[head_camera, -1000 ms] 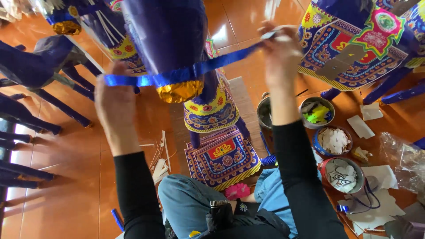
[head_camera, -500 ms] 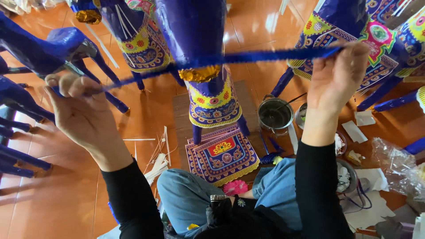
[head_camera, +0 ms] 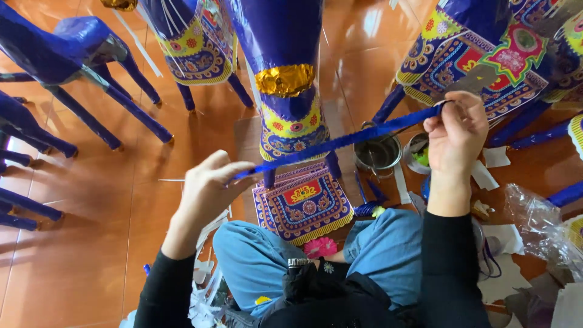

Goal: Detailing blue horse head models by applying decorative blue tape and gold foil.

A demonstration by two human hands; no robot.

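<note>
The left hand (head_camera: 206,188) and the right hand (head_camera: 456,135) held a blue strip (head_camera: 340,143) stretched taut between them, the left fingers (head_camera: 234,169) pinched shut on its lower end and the right fingers (head_camera: 438,124) closed on its upper end near a patterned figure (head_camera: 467,54). The strip ran slantwise in front of the nearest purple paper figure (head_camera: 282,36), below its gold band (head_camera: 284,79) and across its decorated skirt (head_camera: 291,136). Beneath lay patterned panels (head_camera: 303,206) on the floor (head_camera: 91,231), a metal pot (head_camera: 376,155) just beside them, and the person's blue-trousered knees (head_camera: 255,261).
</note>
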